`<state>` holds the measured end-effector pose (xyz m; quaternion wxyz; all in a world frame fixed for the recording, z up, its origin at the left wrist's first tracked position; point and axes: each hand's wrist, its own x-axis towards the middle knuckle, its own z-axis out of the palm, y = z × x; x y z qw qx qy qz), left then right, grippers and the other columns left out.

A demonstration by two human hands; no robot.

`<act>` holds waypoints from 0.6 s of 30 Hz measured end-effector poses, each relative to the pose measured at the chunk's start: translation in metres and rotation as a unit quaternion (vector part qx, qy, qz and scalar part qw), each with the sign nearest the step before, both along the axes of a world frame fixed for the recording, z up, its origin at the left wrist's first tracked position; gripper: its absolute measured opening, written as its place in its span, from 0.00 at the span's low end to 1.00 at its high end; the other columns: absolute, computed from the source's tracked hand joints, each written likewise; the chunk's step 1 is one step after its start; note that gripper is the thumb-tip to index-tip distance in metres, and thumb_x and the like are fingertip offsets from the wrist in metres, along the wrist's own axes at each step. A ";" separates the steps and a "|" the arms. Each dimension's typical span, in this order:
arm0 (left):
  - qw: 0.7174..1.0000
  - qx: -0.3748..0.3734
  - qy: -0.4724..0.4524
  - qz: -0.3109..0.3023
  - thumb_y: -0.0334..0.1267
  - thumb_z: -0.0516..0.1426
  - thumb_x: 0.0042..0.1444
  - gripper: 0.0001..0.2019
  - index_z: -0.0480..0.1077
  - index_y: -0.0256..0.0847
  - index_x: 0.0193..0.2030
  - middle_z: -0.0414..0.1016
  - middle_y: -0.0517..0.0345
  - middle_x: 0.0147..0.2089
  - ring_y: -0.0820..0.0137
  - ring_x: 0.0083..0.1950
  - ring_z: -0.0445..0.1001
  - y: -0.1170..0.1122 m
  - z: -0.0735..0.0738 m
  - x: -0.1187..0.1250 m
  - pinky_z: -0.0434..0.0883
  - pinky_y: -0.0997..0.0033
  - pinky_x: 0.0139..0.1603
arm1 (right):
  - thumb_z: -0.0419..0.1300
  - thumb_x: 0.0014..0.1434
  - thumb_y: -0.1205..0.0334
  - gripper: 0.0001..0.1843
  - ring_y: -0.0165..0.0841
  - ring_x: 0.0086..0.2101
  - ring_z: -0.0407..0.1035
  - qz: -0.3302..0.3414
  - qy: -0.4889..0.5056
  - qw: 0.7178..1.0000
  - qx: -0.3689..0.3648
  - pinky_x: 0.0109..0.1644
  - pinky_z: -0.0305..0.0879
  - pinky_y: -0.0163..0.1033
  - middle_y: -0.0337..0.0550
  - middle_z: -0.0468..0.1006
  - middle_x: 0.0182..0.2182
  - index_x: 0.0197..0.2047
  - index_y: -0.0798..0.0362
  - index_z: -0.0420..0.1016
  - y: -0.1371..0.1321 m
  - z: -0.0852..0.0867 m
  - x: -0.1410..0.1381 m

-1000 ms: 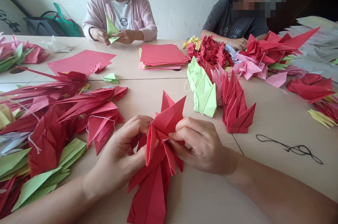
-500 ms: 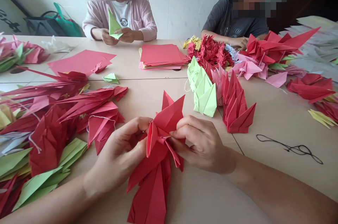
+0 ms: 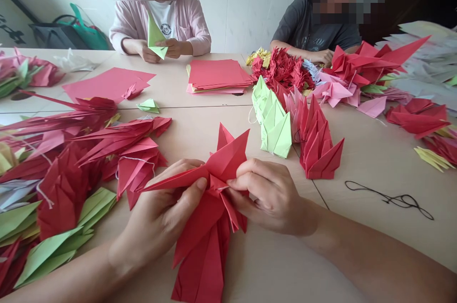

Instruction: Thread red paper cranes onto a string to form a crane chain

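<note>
Both hands hold a red folded-paper piece (image 3: 207,217) with several pointed flaps, above the near part of the table. My left hand (image 3: 167,207) grips its left side, the thumb pressing on a long flap that points left across the fingers. On the other side, my right hand (image 3: 273,193) pinches the piece near its centre with thumb and fingertips. The lower flaps hang toward me. Right of the hands stand a light green folded stack (image 3: 273,122) and a red folded stack (image 3: 317,143).
Red, pink and green folded pieces (image 3: 64,198) heap up at the left. Square red sheets (image 3: 219,74) lie stacked at the back, near more folded pieces (image 3: 285,67). A black cord (image 3: 389,198) lies at right. Across the table sit two people; one holds green paper (image 3: 156,36).
The red piece's left flap, earlier folded upright near the centre, now lies out to the left over my left fingers. My left thumb has shifted toward the centre. My right hand keeps its pinch.
</note>
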<state>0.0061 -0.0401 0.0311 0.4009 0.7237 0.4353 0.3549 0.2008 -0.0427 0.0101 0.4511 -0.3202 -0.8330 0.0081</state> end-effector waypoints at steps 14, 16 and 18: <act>0.986 -0.136 -0.067 -0.071 0.38 0.59 0.59 0.07 0.75 0.45 0.44 0.79 0.64 0.38 0.74 0.39 0.75 0.010 0.004 -0.006 0.71 0.84 0.39 | 0.57 0.59 0.72 0.10 0.26 0.23 0.59 -0.005 -0.008 1.000 0.008 0.27 0.57 0.33 0.39 0.69 0.24 0.27 0.55 0.68 0.001 -0.002 0.001; 0.992 -0.099 -0.052 -0.060 0.37 0.59 0.60 0.07 0.75 0.45 0.43 0.78 0.64 0.38 0.75 0.38 0.75 0.009 0.002 -0.005 0.71 0.84 0.37 | 0.57 0.60 0.71 0.10 0.25 0.23 0.59 -0.004 -0.010 1.000 0.005 0.27 0.58 0.33 0.38 0.69 0.24 0.27 0.55 0.68 0.001 -0.002 0.001; 0.995 -0.073 -0.038 -0.051 0.37 0.58 0.60 0.06 0.75 0.45 0.43 0.78 0.64 0.39 0.75 0.38 0.75 0.009 0.001 -0.004 0.71 0.83 0.37 | 0.57 0.61 0.71 0.10 0.25 0.23 0.59 -0.004 -0.011 1.000 0.003 0.26 0.57 0.32 0.38 0.69 0.24 0.27 0.55 0.68 0.001 -0.002 0.001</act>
